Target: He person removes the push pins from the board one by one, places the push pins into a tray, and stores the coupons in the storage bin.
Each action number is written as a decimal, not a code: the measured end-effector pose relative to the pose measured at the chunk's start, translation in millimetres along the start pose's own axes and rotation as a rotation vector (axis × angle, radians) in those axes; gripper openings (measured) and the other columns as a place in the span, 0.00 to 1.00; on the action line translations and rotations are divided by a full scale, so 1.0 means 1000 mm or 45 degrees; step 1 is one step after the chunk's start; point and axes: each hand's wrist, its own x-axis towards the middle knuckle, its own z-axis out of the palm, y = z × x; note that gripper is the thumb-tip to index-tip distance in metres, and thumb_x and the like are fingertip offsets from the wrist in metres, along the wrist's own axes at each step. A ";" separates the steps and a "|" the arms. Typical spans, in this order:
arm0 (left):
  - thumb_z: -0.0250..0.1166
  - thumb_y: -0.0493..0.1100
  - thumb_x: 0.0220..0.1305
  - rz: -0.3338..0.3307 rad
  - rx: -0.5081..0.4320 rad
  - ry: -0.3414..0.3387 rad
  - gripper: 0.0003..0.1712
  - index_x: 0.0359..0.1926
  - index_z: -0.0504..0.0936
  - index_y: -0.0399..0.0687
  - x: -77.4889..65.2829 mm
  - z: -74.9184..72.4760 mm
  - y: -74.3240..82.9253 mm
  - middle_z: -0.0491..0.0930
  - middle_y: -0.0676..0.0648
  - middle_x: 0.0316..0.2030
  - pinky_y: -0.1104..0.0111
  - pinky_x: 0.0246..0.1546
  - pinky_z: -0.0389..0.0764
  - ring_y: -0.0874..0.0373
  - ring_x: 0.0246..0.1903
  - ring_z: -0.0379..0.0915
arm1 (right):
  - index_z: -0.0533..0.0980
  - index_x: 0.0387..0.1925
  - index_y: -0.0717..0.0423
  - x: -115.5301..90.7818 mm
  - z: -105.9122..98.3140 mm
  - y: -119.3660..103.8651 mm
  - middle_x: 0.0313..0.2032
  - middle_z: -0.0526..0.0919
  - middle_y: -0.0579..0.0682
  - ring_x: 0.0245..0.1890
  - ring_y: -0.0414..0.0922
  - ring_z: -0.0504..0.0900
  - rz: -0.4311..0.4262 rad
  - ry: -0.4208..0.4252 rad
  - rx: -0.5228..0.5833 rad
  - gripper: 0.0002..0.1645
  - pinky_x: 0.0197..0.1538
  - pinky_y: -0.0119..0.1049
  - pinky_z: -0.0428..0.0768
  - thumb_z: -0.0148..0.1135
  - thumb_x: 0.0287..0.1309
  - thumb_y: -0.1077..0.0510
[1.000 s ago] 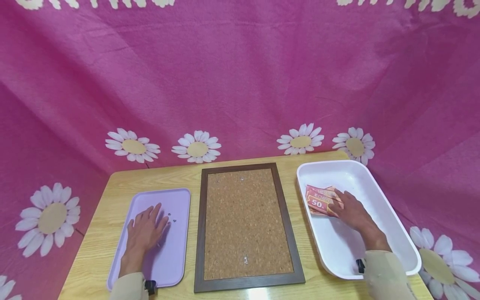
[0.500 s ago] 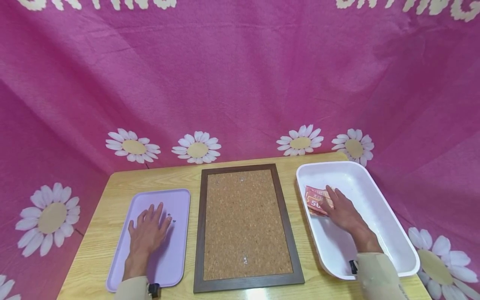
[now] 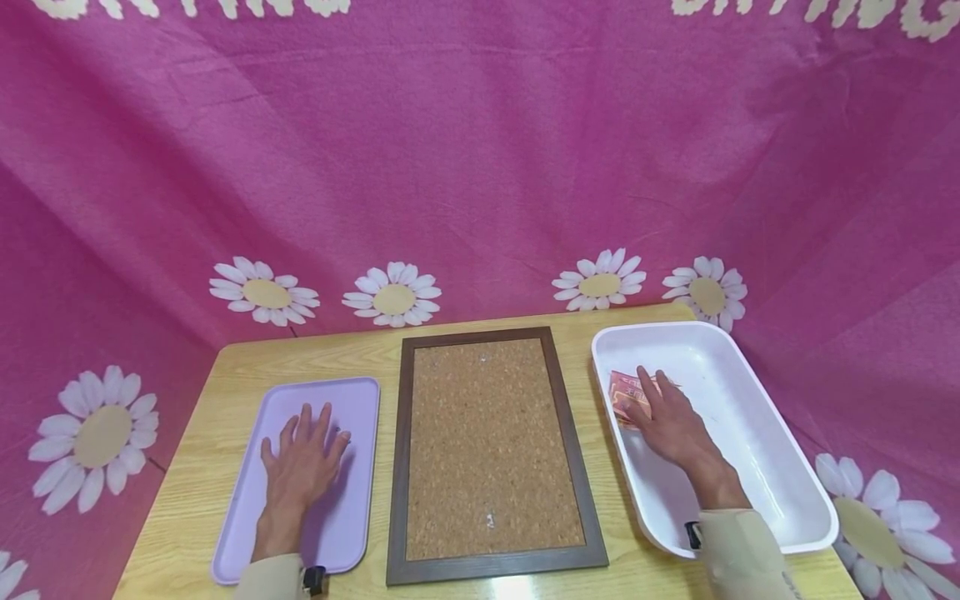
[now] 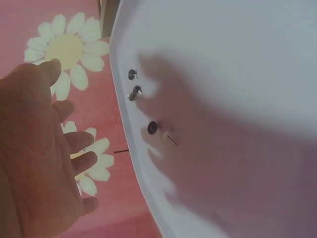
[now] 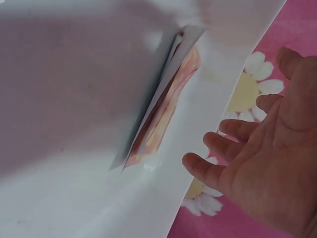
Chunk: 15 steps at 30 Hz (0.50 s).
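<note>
My left hand (image 3: 300, 471) hovers palm down over the purple tray (image 3: 356, 400), its fingers spread and holding nothing. Several small metal thumbtacks (image 4: 152, 127) lie in that tray, mostly hidden behind the fingers in the head view; a gap separates them from the hand in the left wrist view. On the other side, my right hand (image 3: 675, 429) is held over a small stack of red-and-yellow paper coupons (image 3: 624, 390) in the white basin (image 3: 757, 475). The right wrist view shows the coupons (image 5: 166, 111) apart from the slightly bent fingers. The hand covers much of the stack from above.
Between the two containers lies a cork board (image 3: 491, 450) with a dark brown frame, flat on the wooden table (image 3: 337, 354). Small shiny spots show near its top and bottom. A pink cloth (image 3: 480, 167) with daisies hangs behind and beside the table.
My right hand has shifted left, covering more of the coupons. The left hand has drifted slightly right over the tray, now hiding most of the thumbtacks. Nothing has been picked up.
</note>
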 end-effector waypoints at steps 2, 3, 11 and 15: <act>0.40 0.66 0.71 -0.002 -0.006 0.006 0.40 0.75 0.51 0.50 0.000 0.000 0.003 0.45 0.34 0.74 0.29 0.62 0.36 0.32 0.72 0.41 | 0.43 0.76 0.54 -0.001 0.002 -0.006 0.73 0.46 0.71 0.71 0.72 0.48 -0.001 0.019 -0.020 0.43 0.66 0.68 0.52 0.42 0.70 0.38; 0.41 0.66 0.70 -0.003 -0.008 0.008 0.41 0.75 0.51 0.49 0.000 0.000 0.005 0.45 0.34 0.75 0.29 0.62 0.35 0.32 0.72 0.40 | 0.43 0.76 0.53 -0.002 0.002 -0.008 0.73 0.45 0.70 0.71 0.71 0.48 0.000 0.023 -0.031 0.43 0.66 0.68 0.52 0.41 0.70 0.38; 0.39 0.66 0.71 -0.008 -0.019 -0.005 0.41 0.75 0.50 0.50 0.002 -0.001 0.019 0.43 0.36 0.75 0.32 0.62 0.38 0.34 0.72 0.41 | 0.42 0.76 0.48 -0.005 0.003 -0.035 0.75 0.44 0.65 0.73 0.67 0.46 -0.042 0.043 -0.066 0.45 0.68 0.67 0.51 0.39 0.68 0.33; 0.39 0.66 0.71 -0.010 -0.019 -0.008 0.41 0.76 0.49 0.50 0.001 -0.002 0.023 0.42 0.36 0.76 0.32 0.62 0.37 0.34 0.72 0.40 | 0.43 0.76 0.49 -0.006 0.002 -0.045 0.75 0.44 0.65 0.73 0.66 0.47 -0.081 0.061 -0.088 0.45 0.68 0.65 0.53 0.41 0.68 0.34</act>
